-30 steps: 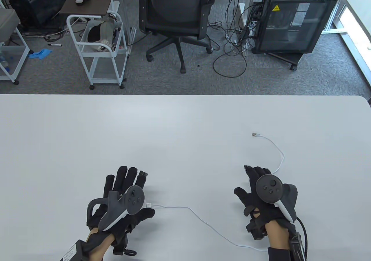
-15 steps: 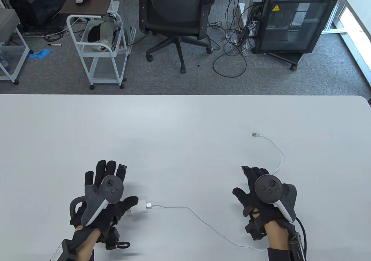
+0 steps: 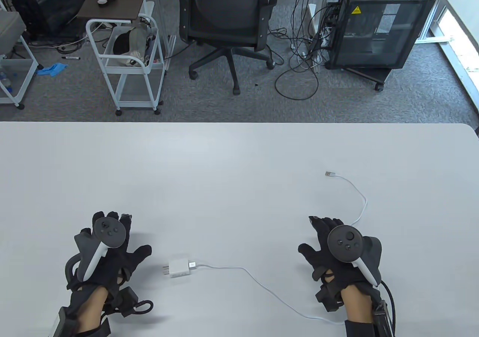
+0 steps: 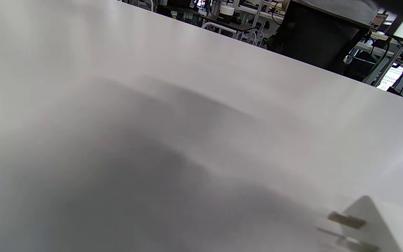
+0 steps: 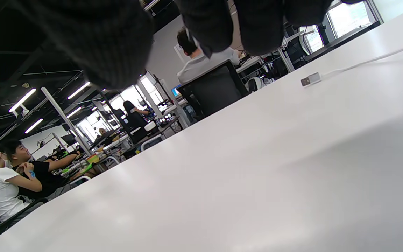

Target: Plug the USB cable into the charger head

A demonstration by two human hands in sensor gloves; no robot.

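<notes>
A white charger head lies on the white table, prongs to the left; its corner and prongs show in the left wrist view. A white USB cable has one end plugged into the charger's right side and runs right, passes under my right hand, and curves up to a free USB plug, also seen in the right wrist view. My left hand rests flat and open, left of the charger, apart from it. My right hand rests flat and open over the cable.
Beyond the table's far edge stand an office chair, a white trolley and a black cabinet with loose floor cables. The table's right corner is rounded.
My left hand has slid left off the charger head and let it lie uncovered on the table. The right hand, charger and cable have stayed in place.
</notes>
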